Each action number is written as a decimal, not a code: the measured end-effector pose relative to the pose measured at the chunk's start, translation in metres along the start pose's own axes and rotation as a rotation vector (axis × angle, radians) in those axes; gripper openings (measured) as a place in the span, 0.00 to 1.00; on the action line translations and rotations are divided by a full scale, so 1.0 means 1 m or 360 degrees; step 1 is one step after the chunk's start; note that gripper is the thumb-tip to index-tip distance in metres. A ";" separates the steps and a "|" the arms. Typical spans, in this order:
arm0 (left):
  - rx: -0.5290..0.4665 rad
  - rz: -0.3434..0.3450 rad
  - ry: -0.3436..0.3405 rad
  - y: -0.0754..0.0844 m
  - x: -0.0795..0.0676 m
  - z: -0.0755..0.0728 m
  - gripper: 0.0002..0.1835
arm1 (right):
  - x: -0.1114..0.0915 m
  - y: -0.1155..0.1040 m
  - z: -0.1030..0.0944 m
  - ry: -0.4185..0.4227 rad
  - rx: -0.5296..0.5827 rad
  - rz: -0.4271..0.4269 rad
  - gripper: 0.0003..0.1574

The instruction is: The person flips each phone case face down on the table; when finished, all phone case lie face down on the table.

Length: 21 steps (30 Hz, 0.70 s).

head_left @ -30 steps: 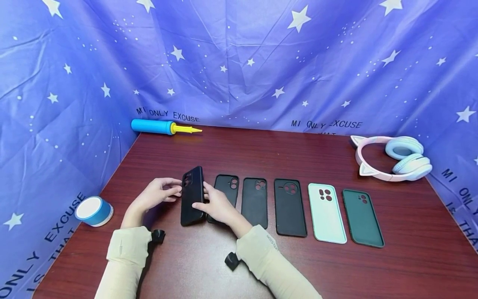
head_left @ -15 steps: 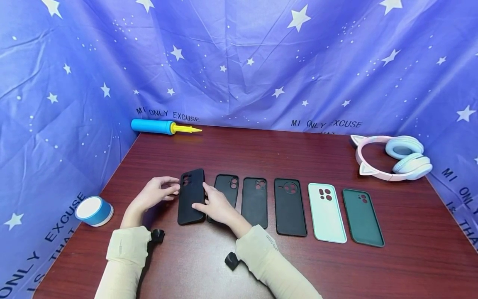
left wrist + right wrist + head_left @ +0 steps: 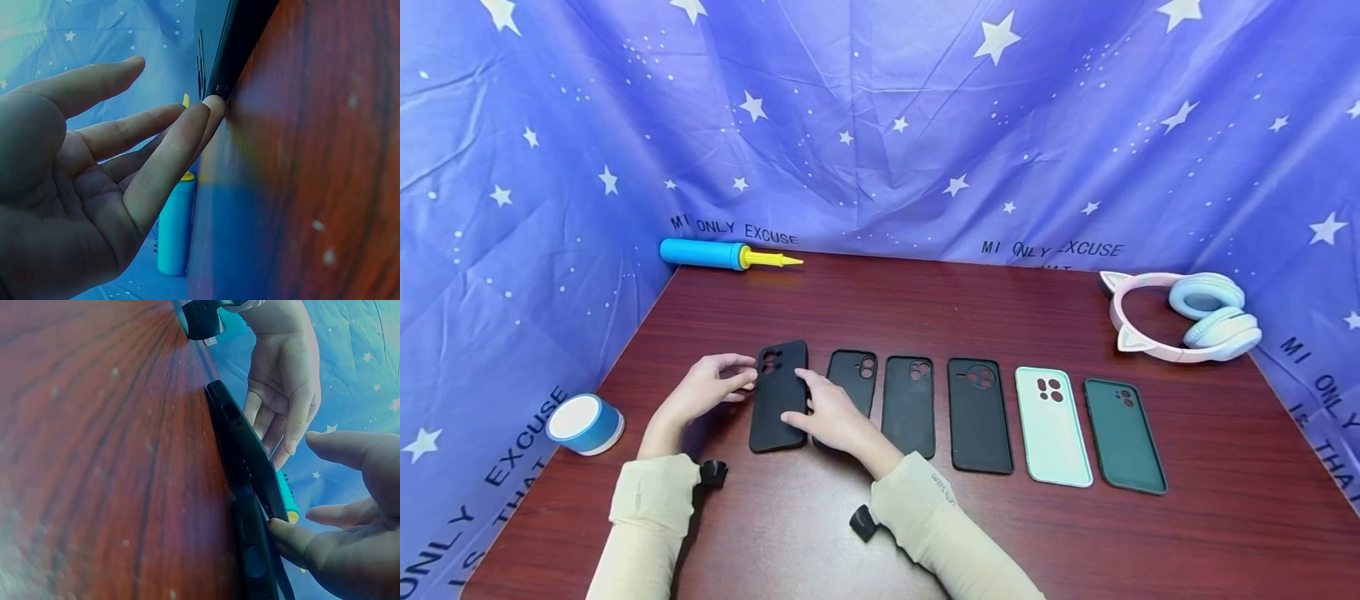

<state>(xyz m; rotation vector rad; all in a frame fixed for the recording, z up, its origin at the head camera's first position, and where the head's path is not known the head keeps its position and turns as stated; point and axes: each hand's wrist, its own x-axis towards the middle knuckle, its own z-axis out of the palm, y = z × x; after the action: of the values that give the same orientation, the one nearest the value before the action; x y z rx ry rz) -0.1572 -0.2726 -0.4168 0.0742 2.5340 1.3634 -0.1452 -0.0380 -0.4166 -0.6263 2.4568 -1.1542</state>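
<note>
Black phone case (image 3: 778,408) lies at the left end of a row on the table (image 3: 820,533), back side up, camera holes at the far left corner. Tilted: left edge low against the wood, right edge raised, as the right wrist view shows.

Left hand (image 3: 700,392): fingers loosely extended, gripping nothing; a fingertip meets the case's left edge at table level, thumb held apart. Right hand (image 3: 838,417): fingers spread, no closed grip; one fingertip at the raised right edge, thumb lifted above the back. Whether that edge touches the neighboring case (image 3: 852,379) is hard to tell, the right hand covering part of it from above.

Room: narrow at the right, where the neighboring case sits just beside. To its right, strips of wood separate two more black cases, a mint case (image 3: 1054,437) and a green case (image 3: 1126,446). Wider on the left, toward a blue-and-white cylinder (image 3: 583,425). Beyond the far edge, tabletop runs back to a blue pump (image 3: 703,253); the near edge also faces a broad stretch of wood.
</note>
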 end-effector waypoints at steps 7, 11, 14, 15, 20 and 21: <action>-0.0020 -0.0013 0.0010 0.002 0.000 0.001 0.26 | -0.001 0.000 -0.002 0.0028 -0.0037 -0.0021 0.43; 0.0003 -0.0009 0.0017 0.005 0.001 0.003 0.25 | -0.003 0.002 -0.006 0.0046 -0.0004 -0.0040 0.43; 0.0085 0.0007 0.0045 0.008 0.001 0.004 0.25 | -0.006 0.006 -0.010 0.0040 0.0077 -0.0038 0.43; 0.0134 0.0020 0.0064 0.010 0.001 0.004 0.25 | -0.007 0.008 -0.012 0.0040 0.0096 -0.0034 0.43; 0.0400 0.0112 0.0186 0.023 -0.002 0.007 0.24 | -0.018 0.018 -0.025 0.0080 0.0153 -0.0033 0.43; 0.0419 0.0128 0.0202 0.027 -0.002 0.008 0.24 | -0.020 0.020 -0.028 0.0094 0.0161 -0.0033 0.44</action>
<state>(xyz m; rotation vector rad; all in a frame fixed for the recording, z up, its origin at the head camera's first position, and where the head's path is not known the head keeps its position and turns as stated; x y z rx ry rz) -0.1552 -0.2518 -0.3981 0.1448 2.8332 1.0840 -0.1467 0.0019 -0.4129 -0.5975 2.4276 -1.3132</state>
